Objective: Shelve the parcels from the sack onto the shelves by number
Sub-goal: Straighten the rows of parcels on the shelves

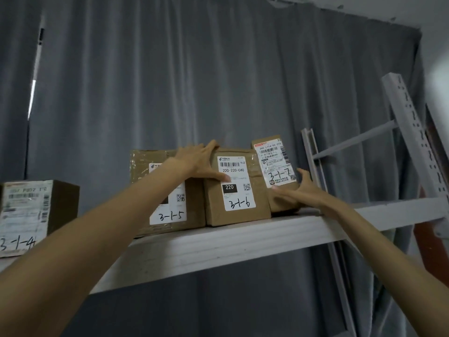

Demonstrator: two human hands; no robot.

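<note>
Parcel 3-1-6 (237, 188) was gripped by the left hand (199, 161) on the shelf (218, 244); parcel 3-1-7 (275, 164) was touched by the right hand (301, 190).

4 brown boxes stand in a row on the white shelf (218, 242) across the middle of the frame. At far left is box 3-1-4 (29, 215). Box 3-1-5 (167, 193) and box 3-1-6 (237, 188) touch near the center. Smaller box 3-1-7 (275, 166) stands tilted, just right of them.
</note>
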